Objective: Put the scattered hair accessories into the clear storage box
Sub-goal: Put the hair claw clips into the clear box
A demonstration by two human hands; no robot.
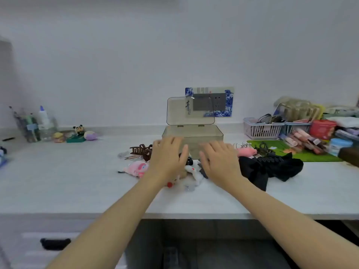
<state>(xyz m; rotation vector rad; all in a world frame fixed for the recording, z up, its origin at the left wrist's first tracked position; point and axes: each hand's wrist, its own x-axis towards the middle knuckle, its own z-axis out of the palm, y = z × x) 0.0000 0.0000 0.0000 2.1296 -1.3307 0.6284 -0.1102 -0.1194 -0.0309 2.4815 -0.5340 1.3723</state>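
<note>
Two hands, one clear storage box, one brown claw clip, two plastic baskets, one black bow.

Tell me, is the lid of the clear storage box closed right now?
No, the clear storage box has its lid standing upright and open behind both hands.

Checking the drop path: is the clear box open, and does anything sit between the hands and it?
The clear box is open, its lid standing upright at the back. Both the left hand and right hand hover over the pile just in front of it. Nothing visible stands between them and the opening.
</note>
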